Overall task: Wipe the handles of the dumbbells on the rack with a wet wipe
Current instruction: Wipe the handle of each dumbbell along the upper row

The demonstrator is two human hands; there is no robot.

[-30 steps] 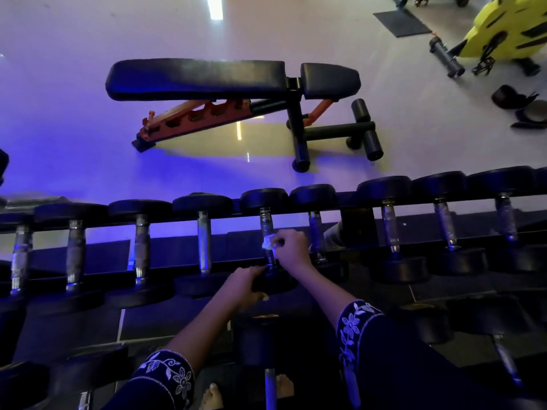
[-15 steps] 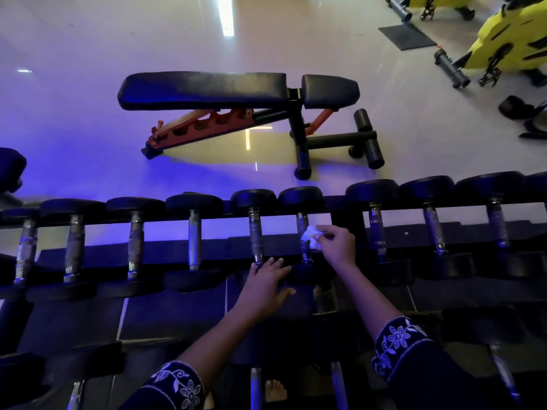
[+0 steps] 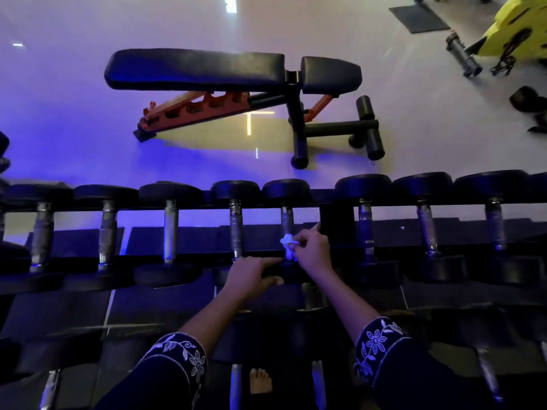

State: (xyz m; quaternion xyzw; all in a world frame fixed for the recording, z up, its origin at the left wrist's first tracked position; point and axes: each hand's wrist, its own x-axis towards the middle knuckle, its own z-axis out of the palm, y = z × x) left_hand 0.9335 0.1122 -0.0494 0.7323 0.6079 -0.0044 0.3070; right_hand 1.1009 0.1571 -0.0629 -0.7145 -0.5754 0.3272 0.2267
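A row of black dumbbells with metal handles lies across the top tier of the rack (image 3: 189,258). My right hand (image 3: 312,251) pinches a crumpled white wet wipe (image 3: 288,242) against the lower part of one dumbbell handle (image 3: 286,221) near the middle of the row. My left hand (image 3: 251,276) rests on the near black head of that dumbbell, fingers pointing right and thumb underneath. The handle to the left (image 3: 236,229) is bare.
A black adjustable bench (image 3: 207,69) with an orange frame stands on the shiny floor beyond the rack. Yellow gym equipment (image 3: 515,28) sits at the far right. A lower rack tier with more dumbbells (image 3: 488,371) runs below my arms. A bare foot (image 3: 260,381) shows underneath.
My right hand has gone from one dumbbell handle to the handle just right of it, and the wipe now sits lower on that handle. My left hand followed onto that dumbbell's near head.
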